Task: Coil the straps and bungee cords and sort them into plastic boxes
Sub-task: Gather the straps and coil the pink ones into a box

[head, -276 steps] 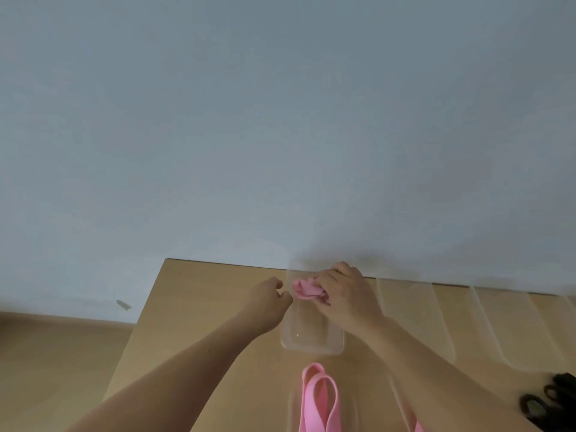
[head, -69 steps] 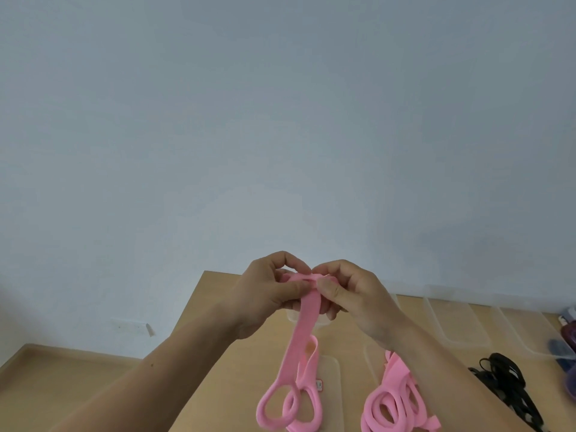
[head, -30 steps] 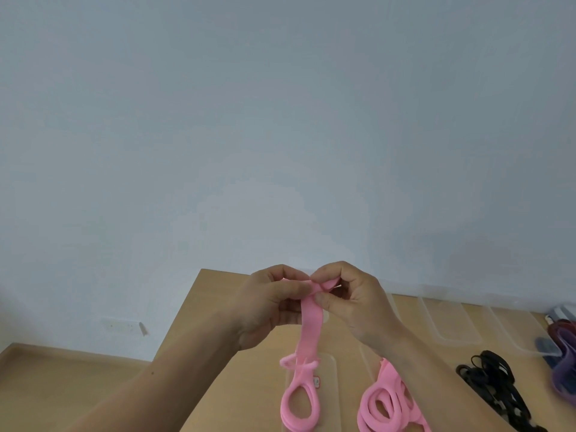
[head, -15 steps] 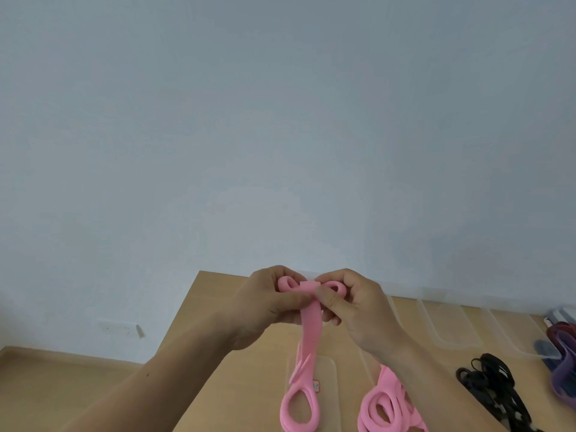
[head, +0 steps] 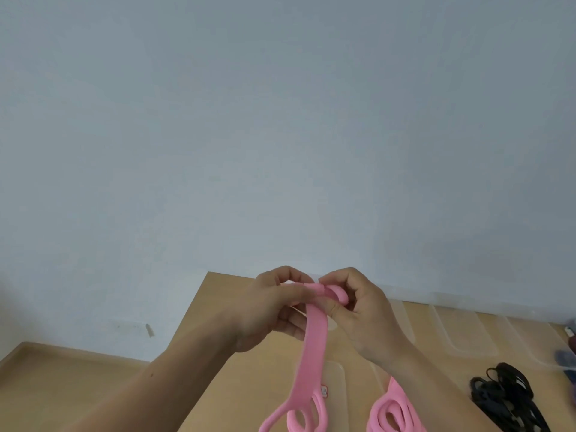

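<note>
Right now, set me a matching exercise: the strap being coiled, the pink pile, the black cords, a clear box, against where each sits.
Things: 1 pink strap; 2 pink pile; 3 black cords; 4 clear box.
Places: a table's near right part; b by the wall; c held by left hand and right hand; d partly behind the right forearm.
Pairs: 1c, 2d, 3a, 4b.

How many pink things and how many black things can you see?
Pink: 2, the strap pinched by the left hand and right hand, and a pile on the table.
Black: 1, a tangle of cords.
Total: 3.
</note>
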Demonstrator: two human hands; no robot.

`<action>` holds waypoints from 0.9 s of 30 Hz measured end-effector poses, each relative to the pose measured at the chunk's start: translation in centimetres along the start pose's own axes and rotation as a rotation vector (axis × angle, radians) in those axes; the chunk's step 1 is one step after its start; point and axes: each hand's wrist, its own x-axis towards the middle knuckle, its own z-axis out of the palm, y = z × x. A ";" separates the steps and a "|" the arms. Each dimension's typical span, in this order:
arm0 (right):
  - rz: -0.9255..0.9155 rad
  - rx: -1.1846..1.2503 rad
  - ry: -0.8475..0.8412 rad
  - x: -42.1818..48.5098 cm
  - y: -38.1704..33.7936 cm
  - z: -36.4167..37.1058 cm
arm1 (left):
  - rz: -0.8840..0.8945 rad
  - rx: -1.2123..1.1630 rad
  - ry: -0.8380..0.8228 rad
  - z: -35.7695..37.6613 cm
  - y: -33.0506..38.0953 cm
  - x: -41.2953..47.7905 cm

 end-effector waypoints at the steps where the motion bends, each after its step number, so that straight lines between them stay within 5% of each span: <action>1: 0.011 0.011 -0.008 0.0 0.0 0.0 | -0.003 0.004 0.010 0.0 0.0 0.0; 17: 0.255 0.296 -0.064 -0.1 0.8 -0.4 | 0.207 0.140 0.133 0.5 -0.8 0.6; 27: 0.171 0.181 -0.050 0.0 0.9 -0.8 | 0.107 0.142 0.095 0.5 -1.3 0.3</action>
